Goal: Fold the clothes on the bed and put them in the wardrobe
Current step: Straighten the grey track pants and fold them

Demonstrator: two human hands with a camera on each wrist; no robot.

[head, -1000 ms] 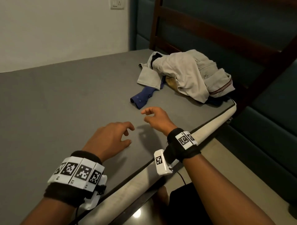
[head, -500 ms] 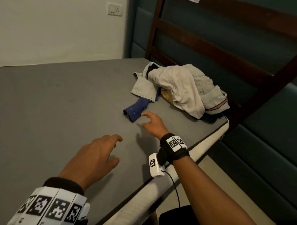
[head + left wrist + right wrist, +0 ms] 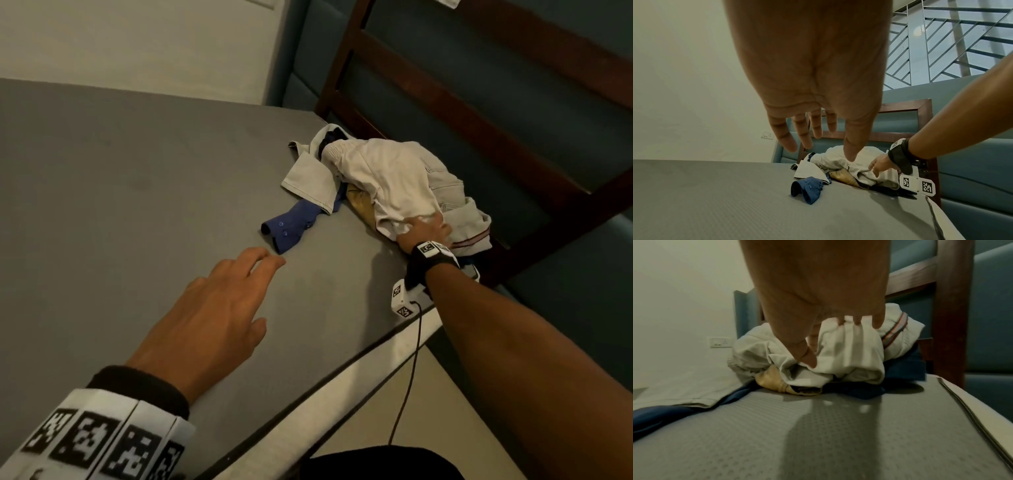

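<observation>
Your right hand (image 3: 818, 308) already pinches a fold of the pale top garment (image 3: 849, 350), thumb below and fingers bunching cloth above, on the near side of the clothes pile (image 3: 383, 185) at the bed's (image 3: 137, 212) headboard corner. Your left hand (image 3: 212, 315) hovers spread and empty, short of the pile, nearest the blue sleeve (image 3: 291, 226) that trails out toward it. Only the right wrist view shows the pinch; the head view just shows a hand laid on cloth.

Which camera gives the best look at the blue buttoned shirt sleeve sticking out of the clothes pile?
The head view: the blue buttoned shirt sleeve lies unobstructed on the grey bed, buttons visible. The left wrist view shows its cuff end-on. The right wrist view catches only a blurred blue edge.
</observation>
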